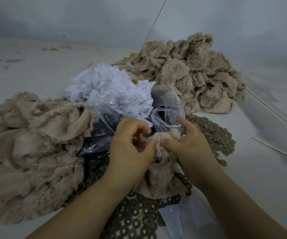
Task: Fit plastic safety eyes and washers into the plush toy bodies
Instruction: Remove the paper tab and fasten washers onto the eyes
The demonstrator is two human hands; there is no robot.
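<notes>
Both hands, left hand [130, 145] and right hand [189, 144], pinch one beige plush body [161, 163] between two plush piles.

Pale grey-white work surface [35, 75] spreads out everywhere beyond the hands, matte and softly lit, no hard shadows. Up past the hands, a plain grey wall [87, 18] rises, dim and blurred toward the upper left. A thin pale line [154, 23] slants up the wall, far above the right hand. Off to the right of the right hand, a slim white stick [277, 150] lies on the surface. Small scattered scraps [53, 48] sit far up-left.
</notes>
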